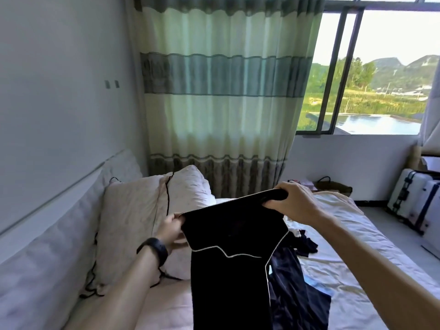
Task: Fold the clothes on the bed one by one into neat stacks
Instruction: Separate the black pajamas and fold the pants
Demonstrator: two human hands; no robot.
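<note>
Sunlit bed below — you hold a black garment aloft, left hand pinching one top corner, right hand gripping the other; trousers, perhaps.

The black garment hanging between my left hand and right hand screens the middle of the bed. Pillows crowd its left edge; a heap of dark clothes lies just behind the garment. Along the right edge and far end the bed lies bare and open.
</note>
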